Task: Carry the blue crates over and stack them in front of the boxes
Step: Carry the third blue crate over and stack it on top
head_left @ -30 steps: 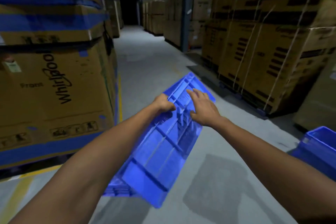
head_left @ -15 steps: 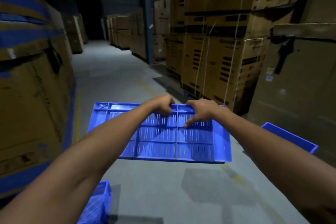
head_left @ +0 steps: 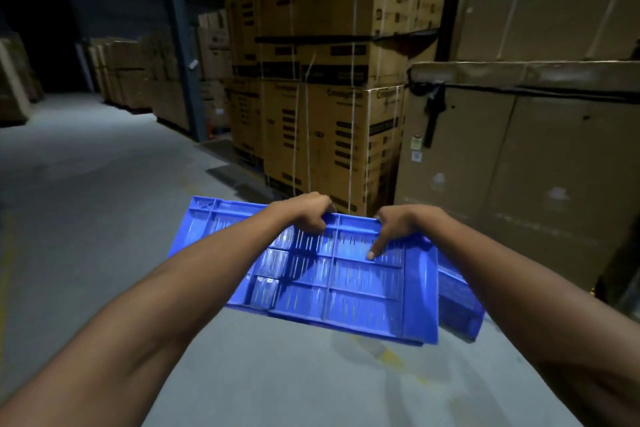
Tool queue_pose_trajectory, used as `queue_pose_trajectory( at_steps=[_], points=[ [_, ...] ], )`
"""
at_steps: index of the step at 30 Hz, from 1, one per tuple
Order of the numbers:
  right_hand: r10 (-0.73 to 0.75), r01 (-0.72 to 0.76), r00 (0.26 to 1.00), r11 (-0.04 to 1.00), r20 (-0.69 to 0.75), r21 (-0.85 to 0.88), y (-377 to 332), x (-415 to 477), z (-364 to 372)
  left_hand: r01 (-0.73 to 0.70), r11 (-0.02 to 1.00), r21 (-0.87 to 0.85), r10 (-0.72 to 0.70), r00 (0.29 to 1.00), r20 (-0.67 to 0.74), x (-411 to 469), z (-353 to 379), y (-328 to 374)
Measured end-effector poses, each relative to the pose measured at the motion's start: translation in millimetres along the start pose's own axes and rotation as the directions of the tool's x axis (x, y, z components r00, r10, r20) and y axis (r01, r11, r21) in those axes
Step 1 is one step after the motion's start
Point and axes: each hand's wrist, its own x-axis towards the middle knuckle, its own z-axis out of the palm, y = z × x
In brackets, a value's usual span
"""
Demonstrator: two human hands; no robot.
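I hold a blue plastic crate (head_left: 346, 291) in the air above the floor, its ribbed, slotted underside turned toward me. My left hand (head_left: 308, 213) grips its far rim near the middle. My right hand (head_left: 393, 227) grips the same rim just to the right, one finger stretched down over the slats. A second blue crate (head_left: 460, 302) sits on the floor behind and to the right of the held one, mostly hidden by it. Tall cardboard boxes (head_left: 533, 166) rise directly behind that crate.
Strapped stacks of brown cartons (head_left: 329, 135) stand ahead, left of the big boxes. A blue steel column (head_left: 183, 55) rises beyond them. The grey concrete aisle (head_left: 86, 201) runs off to the left, with more carton stacks (head_left: 131, 80) along its far side.
My view has swung to the right and closer to the big boxes. The held crate moved right with it and now covers most of the crate on the floor. Both hands keep their grip.
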Motion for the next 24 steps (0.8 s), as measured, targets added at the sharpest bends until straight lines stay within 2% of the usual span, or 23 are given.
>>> queue_pose_trajectory(
  at_steps=[3,6,11,16,20,24],
  points=[
    [0.052,-0.053,0.999,0.995,0.014,0.082,40,42,-9,-0.063,0.998,0.030,0.062,0.997,0.033,71,2,-9],
    [0.099,-0.091,0.994,0.985,-0.048,0.148,77,90,-25,-0.136,0.989,0.048,0.135,0.990,0.029,143,-3,-21],
    [0.142,-0.123,0.970,0.987,-0.199,0.109,121,164,-60,-0.216,0.967,0.137,0.213,0.976,0.038,254,-16,-36],
    [0.235,-0.228,0.913,0.972,-0.333,0.061,174,227,-80,-0.296,0.948,0.118,0.285,0.954,0.097,353,-15,-38],
    [0.318,-0.295,0.869,0.948,-0.380,0.120,232,271,-98,-0.292,0.931,0.217,0.301,0.954,-0.007,432,-12,-32],
    [0.330,-0.295,0.860,0.944,-0.390,0.150,302,319,-112,-0.282,0.931,0.231,0.296,0.955,-0.028,517,-2,-16]
  ],
)
